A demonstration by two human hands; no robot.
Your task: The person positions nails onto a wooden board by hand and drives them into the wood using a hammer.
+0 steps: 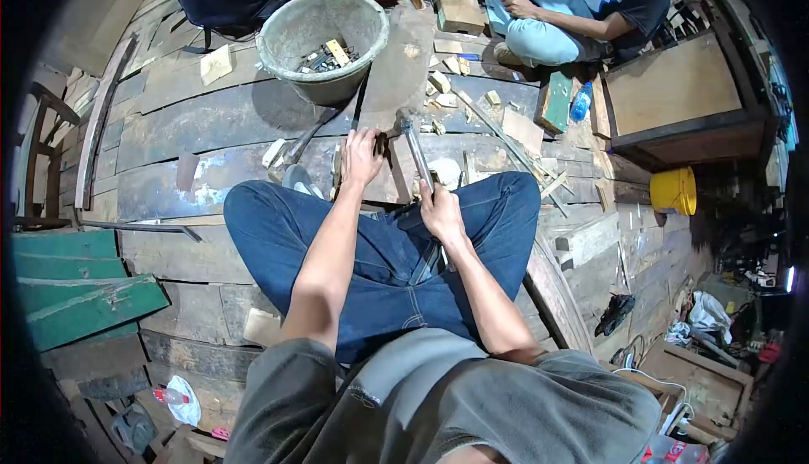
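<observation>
My right hand (442, 213) is wrapped round the handle of a hammer (419, 154) with a metallic shaft. Its head points away from me, over a wide wooden board (396, 72). To the left of the hammer, my left hand (362, 157) rests at the board's near end with its fingers bent together. A small dark piece shows beside those fingers, but what it is I cannot make out. Just beyond the left hand stands a large grey bucket (324, 85) with small dark and pale pieces inside.
Two people sit opposite; one person's arm (581, 19) shows at the upper right. Wood scraps (442, 85) lie right of the board. A green block (553, 101), a blue bottle (581, 101) and a yellow bucket (673, 190) are farther right. Green planks (93, 300) lie at left.
</observation>
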